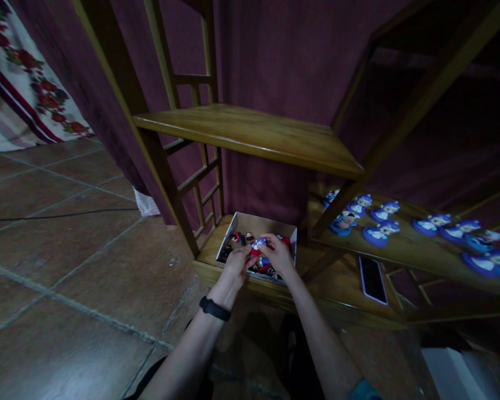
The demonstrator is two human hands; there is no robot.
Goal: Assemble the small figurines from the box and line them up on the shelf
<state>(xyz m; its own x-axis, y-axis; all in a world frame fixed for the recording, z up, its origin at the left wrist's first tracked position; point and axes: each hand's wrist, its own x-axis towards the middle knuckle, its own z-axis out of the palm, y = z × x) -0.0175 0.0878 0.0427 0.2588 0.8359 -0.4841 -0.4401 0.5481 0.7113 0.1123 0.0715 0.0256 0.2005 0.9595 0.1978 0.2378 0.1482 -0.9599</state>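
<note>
Between my two hands is a small figurine (258,245) with a blue-purple and white top and a red lower part. My left hand (238,262) grips it from the left, fingers closed at its red part. From the right, the fingers of my right hand (278,254) pinch its upper side. Both hands are over an open white cardboard box (266,222), which stands on the low wooden shelf. More small figures lie loose in the box, black, red and blue ones among them, partly hidden by my hands.
Several blue-purple figurines on round bases (380,232) stand along the shelf to the right. A phone (373,279) lies below them. A wooden shelf board (250,130) juts out above the box. Tiled floor (66,233) spreads to the left, with a black cable (58,215) across it.
</note>
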